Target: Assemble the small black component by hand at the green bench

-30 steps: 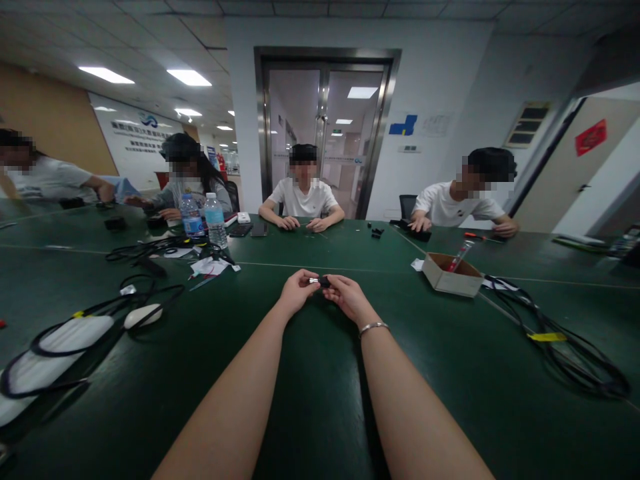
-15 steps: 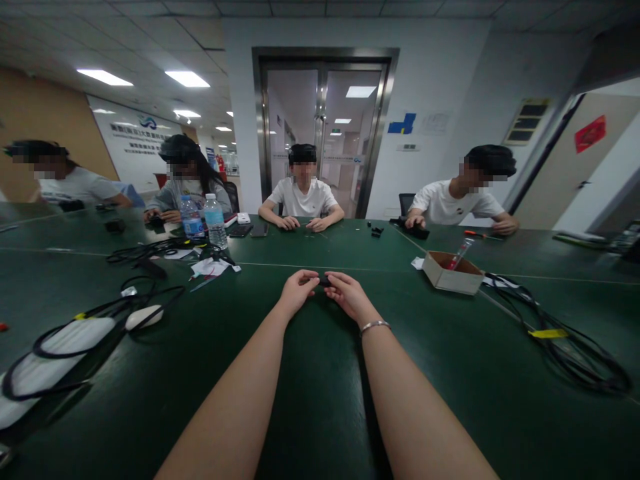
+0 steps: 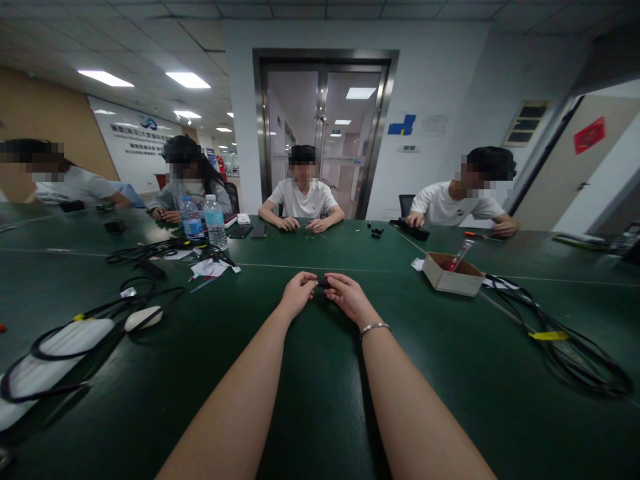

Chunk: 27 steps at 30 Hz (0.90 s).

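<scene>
Both my arms reach forward over the dark green table. My left hand and my right hand meet at the middle of the table and pinch a small black part between their fingertips. Most of the part is hidden by my fingers. A silver bracelet sits on my right wrist.
An open cardboard box with a red-handled tool stands to the right. Black cables with a yellow tag coil at far right. More cables and white pieces lie at left, two water bottles behind. Several people sit across the table.
A silver tip of the part showed between my fingers a second ago; my fingers have since closed over it. My hands stay in the same place.
</scene>
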Available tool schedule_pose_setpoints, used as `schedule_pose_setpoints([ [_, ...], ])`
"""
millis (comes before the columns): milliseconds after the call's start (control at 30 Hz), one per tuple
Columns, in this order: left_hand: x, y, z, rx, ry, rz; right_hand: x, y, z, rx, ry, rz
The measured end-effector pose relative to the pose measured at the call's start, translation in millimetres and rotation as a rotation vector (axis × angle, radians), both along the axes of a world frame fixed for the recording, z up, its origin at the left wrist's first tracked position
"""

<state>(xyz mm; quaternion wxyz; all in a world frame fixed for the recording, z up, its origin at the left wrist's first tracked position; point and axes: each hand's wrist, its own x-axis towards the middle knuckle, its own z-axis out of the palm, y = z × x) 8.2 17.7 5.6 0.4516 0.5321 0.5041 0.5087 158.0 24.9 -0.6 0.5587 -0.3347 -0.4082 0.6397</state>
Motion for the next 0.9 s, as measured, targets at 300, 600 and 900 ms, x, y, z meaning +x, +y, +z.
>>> schedule_pose_setpoints([
  [300, 0, 6, -8.9, 0.043, 0.152, 0.020, 0, 0, -0.6, 0.011, -0.017, 0.012],
  [600, -1, 6, -7.7, 0.008, 0.081, 0.024, 0, 0, -0.1, 0.014, -0.008, 0.010],
  [900, -2, 8, -9.8, 0.014, 0.101, 0.030, -1, -1, 1.8, 0.004, -0.009, 0.009],
])
